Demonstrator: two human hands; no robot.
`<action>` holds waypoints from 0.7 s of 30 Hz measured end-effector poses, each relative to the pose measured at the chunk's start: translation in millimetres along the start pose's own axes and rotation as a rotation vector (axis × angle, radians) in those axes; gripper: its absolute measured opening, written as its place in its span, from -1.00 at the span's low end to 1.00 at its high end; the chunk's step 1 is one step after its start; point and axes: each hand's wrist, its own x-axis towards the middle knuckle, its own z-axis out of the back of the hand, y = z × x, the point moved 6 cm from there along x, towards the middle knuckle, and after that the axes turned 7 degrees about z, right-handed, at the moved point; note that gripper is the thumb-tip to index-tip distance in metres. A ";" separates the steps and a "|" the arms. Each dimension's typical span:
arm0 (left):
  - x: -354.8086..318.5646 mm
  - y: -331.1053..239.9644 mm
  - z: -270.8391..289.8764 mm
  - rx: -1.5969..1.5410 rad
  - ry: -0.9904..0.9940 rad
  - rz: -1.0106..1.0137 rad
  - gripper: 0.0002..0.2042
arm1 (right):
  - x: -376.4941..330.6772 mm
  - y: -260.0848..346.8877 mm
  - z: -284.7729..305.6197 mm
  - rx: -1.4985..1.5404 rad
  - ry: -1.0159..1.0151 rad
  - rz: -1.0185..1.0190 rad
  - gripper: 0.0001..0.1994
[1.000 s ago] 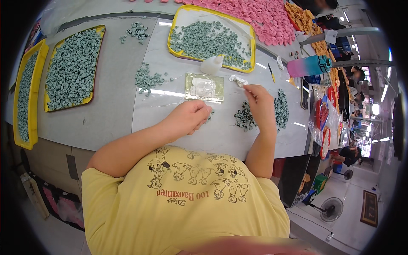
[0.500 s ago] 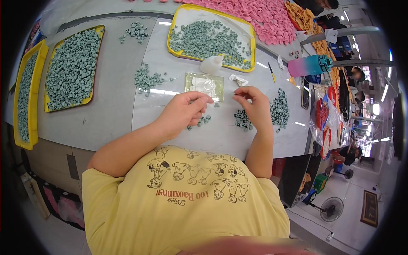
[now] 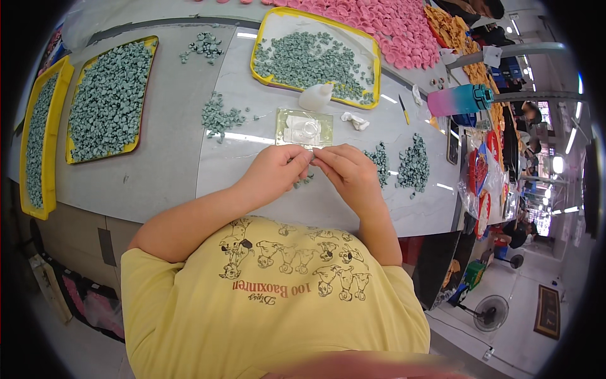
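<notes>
My left hand (image 3: pixel 278 169) and my right hand (image 3: pixel 351 173) meet over the table, thumbs and fingers pinched together. Between their fingertips shows a small grey-green piece (image 3: pixel 312 153), mostly covered. Just beyond the hands lies a flat greenish pad (image 3: pixel 285 134) with white paper and a clear round dish on it. A white squeeze bottle (image 3: pixel 315 97) stands behind the pad, and a crumpled white tissue (image 3: pixel 355 120) lies to its right. A few loose green pieces (image 3: pixel 304 181) lie under my left hand. A heap of green pieces (image 3: pixel 380 163) sits by my right hand, partly hidden.
Yellow trays of green pieces stand at the back (image 3: pixel 377 88) and left (image 3: pixel 153 57). More green pieces (image 3: pixel 413 165) lie at right, near a knife (image 3: pixel 404 109), a phone (image 3: pixel 453 142) and a pink-and-teal bottle (image 3: pixel 457 100). Pink pieces (image 3: pixel 404 35) cover the far table.
My right hand has moved left from the heap side, and its fingertips now touch those of my left hand. The left hand has stayed nearly in place.
</notes>
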 end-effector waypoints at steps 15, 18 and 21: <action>-3.7 -13.8 3.3 0.259 -0.116 -0.170 -0.78 | -0.1 -10.8 -3.8 -0.052 -0.030 0.006 -0.72; -0.9 -8.8 7.4 0.141 -0.117 -0.069 -0.78 | 1.2 -18.8 -4.0 -0.170 -0.072 0.008 -0.74; 1.7 -1.9 7.9 -0.033 -0.064 -0.014 -0.80 | 6.1 -14.2 -5.6 -0.264 -0.078 0.124 -0.75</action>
